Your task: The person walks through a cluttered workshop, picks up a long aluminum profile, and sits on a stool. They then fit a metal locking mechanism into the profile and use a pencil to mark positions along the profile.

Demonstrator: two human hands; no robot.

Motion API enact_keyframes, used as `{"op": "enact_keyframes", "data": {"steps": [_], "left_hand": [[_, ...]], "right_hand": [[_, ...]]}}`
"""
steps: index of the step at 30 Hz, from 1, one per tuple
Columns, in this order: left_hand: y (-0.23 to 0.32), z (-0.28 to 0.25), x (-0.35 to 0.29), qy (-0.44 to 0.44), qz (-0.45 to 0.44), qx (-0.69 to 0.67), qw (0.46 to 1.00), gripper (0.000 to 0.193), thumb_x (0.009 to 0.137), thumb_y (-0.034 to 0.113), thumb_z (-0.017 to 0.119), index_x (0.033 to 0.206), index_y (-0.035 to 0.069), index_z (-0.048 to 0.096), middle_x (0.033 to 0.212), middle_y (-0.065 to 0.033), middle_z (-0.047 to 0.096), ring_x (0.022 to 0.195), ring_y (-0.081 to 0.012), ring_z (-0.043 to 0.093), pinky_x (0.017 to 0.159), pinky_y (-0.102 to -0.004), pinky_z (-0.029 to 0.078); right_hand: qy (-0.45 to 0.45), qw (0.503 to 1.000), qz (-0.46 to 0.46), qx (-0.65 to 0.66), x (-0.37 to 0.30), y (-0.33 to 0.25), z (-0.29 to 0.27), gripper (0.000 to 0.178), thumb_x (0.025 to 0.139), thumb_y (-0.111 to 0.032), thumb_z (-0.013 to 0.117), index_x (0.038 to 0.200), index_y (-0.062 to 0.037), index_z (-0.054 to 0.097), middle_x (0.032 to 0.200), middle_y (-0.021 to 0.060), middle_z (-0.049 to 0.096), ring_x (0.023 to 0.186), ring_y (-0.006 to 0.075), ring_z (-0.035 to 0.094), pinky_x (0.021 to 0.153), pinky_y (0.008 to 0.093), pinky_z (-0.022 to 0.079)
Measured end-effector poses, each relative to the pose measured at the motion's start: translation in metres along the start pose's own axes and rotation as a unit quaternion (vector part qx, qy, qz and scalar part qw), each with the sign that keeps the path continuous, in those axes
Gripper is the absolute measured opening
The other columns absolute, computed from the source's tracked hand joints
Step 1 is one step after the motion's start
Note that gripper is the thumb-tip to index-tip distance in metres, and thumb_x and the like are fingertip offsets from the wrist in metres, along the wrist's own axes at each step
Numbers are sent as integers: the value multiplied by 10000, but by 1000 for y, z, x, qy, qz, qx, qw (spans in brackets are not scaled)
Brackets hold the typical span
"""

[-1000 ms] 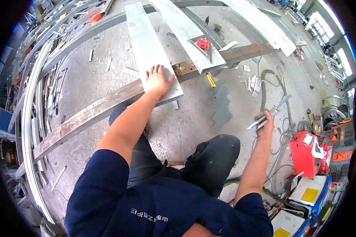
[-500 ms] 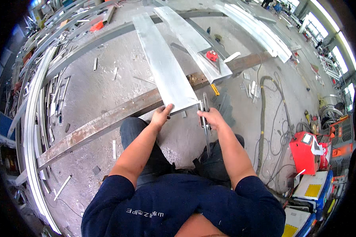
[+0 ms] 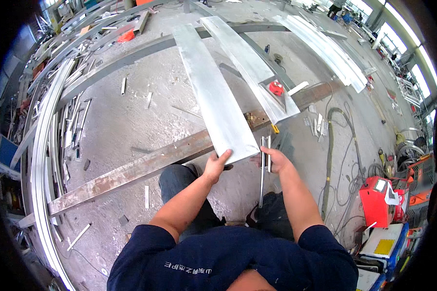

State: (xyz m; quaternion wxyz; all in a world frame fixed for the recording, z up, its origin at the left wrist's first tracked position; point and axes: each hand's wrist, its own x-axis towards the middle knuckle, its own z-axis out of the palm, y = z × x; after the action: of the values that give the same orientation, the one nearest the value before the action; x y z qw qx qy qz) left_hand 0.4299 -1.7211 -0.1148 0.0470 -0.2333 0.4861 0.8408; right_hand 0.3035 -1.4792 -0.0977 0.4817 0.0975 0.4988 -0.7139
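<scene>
A long, silvery flat metal strip (image 3: 211, 92) lies across a rusty steel beam (image 3: 131, 179), its near end toward me. My left hand (image 3: 216, 165) is closed on that near end at its left corner, thumb on top and fingers underneath. My right hand (image 3: 276, 159), just off the right corner, is closed round a slim metal tool (image 3: 262, 182) with two parallel bars, one longer than the other. The tool stands beside the strip's end; its exact kind is unclear. Whether it touches the strip, I cannot tell.
A second metal strip (image 3: 243, 63) lies to the right, carrying a red tape measure (image 3: 276, 88) and a triangular square. Farther right are stacked pale profiles (image 3: 325, 53), a thick hose (image 3: 329, 160) and a red machine (image 3: 375, 201). Long metal rails (image 3: 41, 160) run along the left.
My right hand has turned the tool and drawn it slightly away from the strip's corner. My left hand stays on the strip. The view has shifted, moving the scene down and right.
</scene>
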Motion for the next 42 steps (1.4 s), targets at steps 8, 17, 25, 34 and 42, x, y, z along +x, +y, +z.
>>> {"op": "enact_keyframes", "data": {"steps": [8, 17, 25, 34, 42], "left_hand": [[9, 4, -11, -80, -42, -129, 987, 717, 959, 471, 578, 1449, 8, 336, 1443, -115, 420, 1226, -272, 502, 966, -434, 509], [-17, -2, -6, -94, -75, -161, 980, 801, 934, 698, 333, 1438, 79, 389, 1396, -111, 495, 1207, -293, 539, 1000, -479, 479], [-13, -6, -7, -107, -53, -158, 980, 790, 924, 729, 293, 1384, 109, 460, 1247, -110, 602, 1044, -285, 638, 945, -437, 522], [-16, -26, -25, 64, -115, -8, 991, 672, 981, 593, 402, 1299, 12, 512, 1138, -163, 629, 1002, -297, 636, 917, -424, 496], [-2, 47, -153, -213, 67, 174, 959, 497, 974, 402, 589, 1240, -13, 519, 1028, -110, 635, 963, -196, 614, 903, -371, 498]], "right_hand": [[83, 985, -140, -64, -51, -37, 62, 344, 868, -222, 711, 1076, 25, 593, 866, 169, 676, 713, 259, 679, 605, 374, 571], [67, 940, -203, -265, -69, -34, 119, 295, 854, -244, 734, 967, 15, 649, 821, 73, 667, 741, 149, 632, 672, 315, 500], [59, 946, -231, -221, -64, -11, 119, 263, 891, -221, 702, 992, 3, 606, 813, 94, 656, 679, 174, 638, 600, 314, 521], [96, 969, -188, -131, -95, 7, 87, 266, 887, -218, 703, 1012, -38, 552, 804, 92, 627, 656, 203, 633, 613, 359, 552], [30, 978, -199, -59, -121, -13, 118, 310, 873, -234, 724, 1050, -59, 540, 823, 74, 617, 695, 204, 634, 621, 365, 541]]}}
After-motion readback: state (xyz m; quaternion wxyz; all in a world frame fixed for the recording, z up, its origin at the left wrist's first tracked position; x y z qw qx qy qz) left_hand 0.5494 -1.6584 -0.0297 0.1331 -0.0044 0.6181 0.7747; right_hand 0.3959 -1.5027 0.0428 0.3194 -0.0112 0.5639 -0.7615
